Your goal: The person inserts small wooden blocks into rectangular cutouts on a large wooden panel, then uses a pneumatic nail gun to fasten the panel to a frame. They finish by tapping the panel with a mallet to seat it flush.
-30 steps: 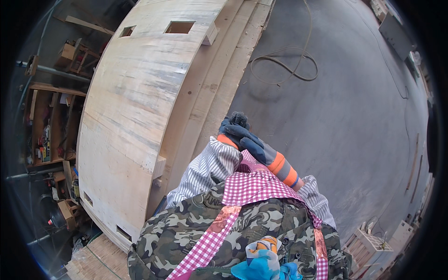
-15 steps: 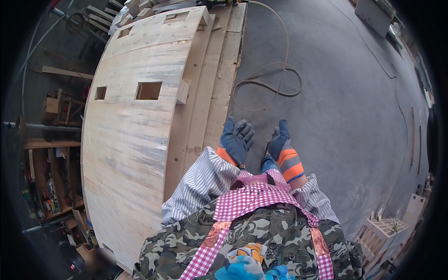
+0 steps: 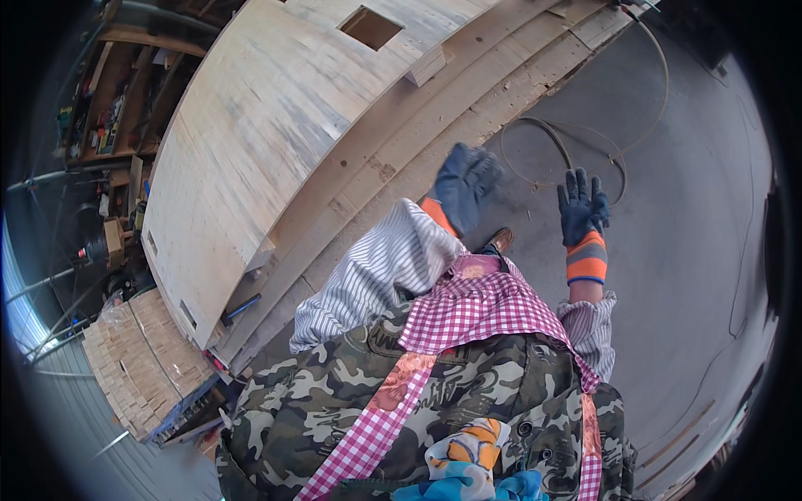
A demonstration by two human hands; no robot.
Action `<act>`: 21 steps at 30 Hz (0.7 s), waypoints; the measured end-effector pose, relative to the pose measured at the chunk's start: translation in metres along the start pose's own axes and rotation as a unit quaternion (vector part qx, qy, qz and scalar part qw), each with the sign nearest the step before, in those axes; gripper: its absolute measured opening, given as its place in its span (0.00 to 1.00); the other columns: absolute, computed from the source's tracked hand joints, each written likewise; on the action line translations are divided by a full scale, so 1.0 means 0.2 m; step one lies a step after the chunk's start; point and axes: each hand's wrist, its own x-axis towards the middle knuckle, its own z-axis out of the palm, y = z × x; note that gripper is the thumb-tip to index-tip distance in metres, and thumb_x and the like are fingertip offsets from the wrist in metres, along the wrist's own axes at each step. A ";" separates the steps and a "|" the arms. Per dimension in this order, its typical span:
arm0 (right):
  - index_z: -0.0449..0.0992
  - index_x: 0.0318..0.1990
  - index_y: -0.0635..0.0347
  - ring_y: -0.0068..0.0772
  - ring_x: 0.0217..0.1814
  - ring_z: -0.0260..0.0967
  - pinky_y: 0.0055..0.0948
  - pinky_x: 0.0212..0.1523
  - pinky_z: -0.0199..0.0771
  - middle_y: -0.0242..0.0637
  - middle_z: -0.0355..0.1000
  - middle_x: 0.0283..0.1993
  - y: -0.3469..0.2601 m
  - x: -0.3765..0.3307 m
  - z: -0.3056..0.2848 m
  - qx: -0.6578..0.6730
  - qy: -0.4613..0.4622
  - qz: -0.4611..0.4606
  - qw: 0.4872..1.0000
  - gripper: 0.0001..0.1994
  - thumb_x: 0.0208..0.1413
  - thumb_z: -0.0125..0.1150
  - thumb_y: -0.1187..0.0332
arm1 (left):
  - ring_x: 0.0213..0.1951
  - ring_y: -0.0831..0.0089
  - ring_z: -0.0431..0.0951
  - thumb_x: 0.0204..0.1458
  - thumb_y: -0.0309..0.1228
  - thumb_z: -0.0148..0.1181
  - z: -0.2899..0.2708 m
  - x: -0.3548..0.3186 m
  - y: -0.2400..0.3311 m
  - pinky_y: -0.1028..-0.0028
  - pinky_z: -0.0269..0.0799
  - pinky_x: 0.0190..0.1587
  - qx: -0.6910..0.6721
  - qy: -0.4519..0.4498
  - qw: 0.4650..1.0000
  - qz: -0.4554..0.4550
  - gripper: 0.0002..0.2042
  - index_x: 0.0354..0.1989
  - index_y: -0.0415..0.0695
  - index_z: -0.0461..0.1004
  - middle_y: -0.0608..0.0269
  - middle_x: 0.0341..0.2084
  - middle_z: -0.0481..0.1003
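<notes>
Both my hands wear dark blue gloves with orange cuffs. My left hand [image 3: 464,185] is raised with fingers spread, holding nothing, close to the edge of long wooden planks [image 3: 434,150]. My right hand [image 3: 582,207] is also up and open, empty, over the grey concrete floor [image 3: 693,250]. Just past both hands a thin hose or cable [image 3: 576,142] lies looped on the floor. A large curved wooden panel [image 3: 251,142] with square cut-outs lies to my left.
A pallet of small stacked wood blocks [image 3: 138,363] sits at the lower left. Cluttered shelves [image 3: 100,108] line the far left. A dark-handled tool [image 3: 241,308] lies by the panel's near edge. My shoe [image 3: 501,240] shows below my left hand.
My hands have moved apart and risen with fingers spread. The view has swung, so the panel now sits further up and to the left.
</notes>
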 end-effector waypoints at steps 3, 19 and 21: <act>0.45 0.66 0.55 0.48 0.70 0.44 0.48 0.67 0.44 0.42 0.44 0.70 -0.05 0.01 -0.09 0.013 0.086 0.056 0.995 0.28 0.58 0.37 0.60 | 0.49 0.60 0.72 0.46 0.49 0.61 -0.40 0.04 0.35 0.55 0.67 0.50 -0.147 0.220 0.958 0.110 0.26 0.47 0.45 0.66 0.60 0.46 0.71; 0.50 0.65 0.53 0.49 0.68 0.48 0.45 0.68 0.42 0.44 0.50 0.67 0.28 -0.21 0.10 -0.044 0.056 0.201 0.977 0.32 0.54 0.51 0.54 | 0.51 0.60 0.68 0.47 0.38 0.65 -0.95 0.31 0.88 0.60 0.67 0.55 -0.156 0.345 0.880 0.288 0.23 0.51 0.51 0.67 0.58 0.47 0.68; 0.50 0.65 0.52 0.48 0.68 0.48 0.44 0.68 0.42 0.45 0.50 0.67 0.28 -0.19 0.12 -0.039 0.066 0.184 0.980 0.32 0.55 0.50 0.53 | 0.51 0.61 0.68 0.47 0.38 0.65 -0.92 0.30 0.87 0.60 0.67 0.55 -0.173 0.342 0.882 0.275 0.23 0.52 0.52 0.67 0.59 0.47 0.68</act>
